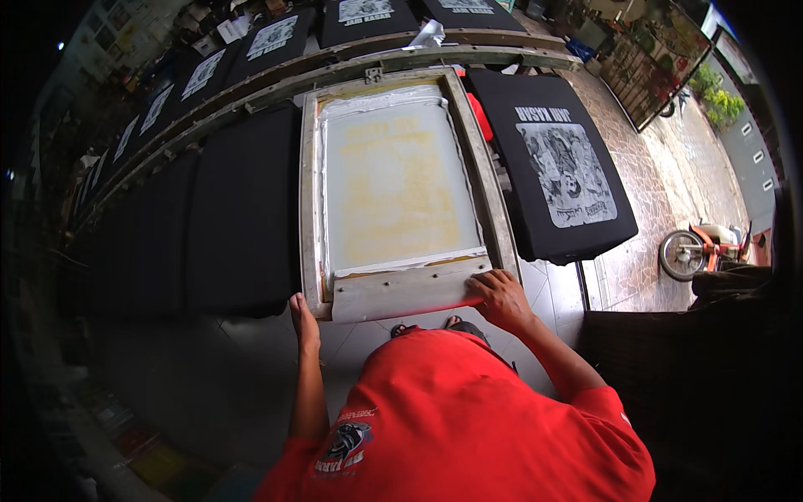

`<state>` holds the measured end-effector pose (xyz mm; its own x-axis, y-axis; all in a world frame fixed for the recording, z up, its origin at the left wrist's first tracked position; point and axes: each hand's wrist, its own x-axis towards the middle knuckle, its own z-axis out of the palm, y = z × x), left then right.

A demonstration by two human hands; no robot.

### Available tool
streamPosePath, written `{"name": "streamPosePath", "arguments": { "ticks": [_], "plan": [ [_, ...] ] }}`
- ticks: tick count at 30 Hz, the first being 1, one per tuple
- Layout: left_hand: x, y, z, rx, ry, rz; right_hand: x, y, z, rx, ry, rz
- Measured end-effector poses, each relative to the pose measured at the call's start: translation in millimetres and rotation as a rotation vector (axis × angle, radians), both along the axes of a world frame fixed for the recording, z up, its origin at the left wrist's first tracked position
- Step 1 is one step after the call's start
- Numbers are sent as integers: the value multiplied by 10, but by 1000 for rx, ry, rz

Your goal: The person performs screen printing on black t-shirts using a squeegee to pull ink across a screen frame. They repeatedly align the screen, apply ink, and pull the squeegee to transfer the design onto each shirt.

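A wooden-framed printing screen (308, 201) lies in front of me, its pale mesh (397, 184) showing a yellowish stencil. White ink is smeared along the mesh borders. Across the near end rests a wide squeegee (410, 290) with a wooden board and several screws. My right hand (499, 299) is closed over the squeegee's right end, knuckles up. At the near left corner of the frame, my left hand (307, 325) grips the edge, with its fingers partly hidden. Beneath the screen, the surface cannot be seen.
To the right is a black shirt (573, 167) with a white print. Plain black shirts (242, 209) lie on boards to the left. Wooden rails (335, 60) run behind, with several printed shirts (272, 38) beyond. A motorbike (703, 251) stands at the far right.
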<state>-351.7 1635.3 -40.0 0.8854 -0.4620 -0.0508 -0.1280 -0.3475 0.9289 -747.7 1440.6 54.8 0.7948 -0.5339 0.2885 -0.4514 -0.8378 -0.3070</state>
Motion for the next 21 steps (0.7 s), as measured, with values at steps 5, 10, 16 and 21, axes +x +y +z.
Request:
{"name": "streamPosePath", "arguments": {
  "ticks": [5, 10, 16, 21],
  "plan": [
    [14, 82, 340, -184, -211, -147, 91, -151, 284, 43, 13, 11],
    [-170, -274, 1358, -4, -646, -723, 204, -371, 511, 128, 46, 15],
    [6, -860, 1511, 406, -835, -1033, 502, -693, 521, 43, 161, -93],
    [451, -1560, 1935, 279, -775, -1044, 928, -1442, 953, 38, 174, -123]
  ]
}}
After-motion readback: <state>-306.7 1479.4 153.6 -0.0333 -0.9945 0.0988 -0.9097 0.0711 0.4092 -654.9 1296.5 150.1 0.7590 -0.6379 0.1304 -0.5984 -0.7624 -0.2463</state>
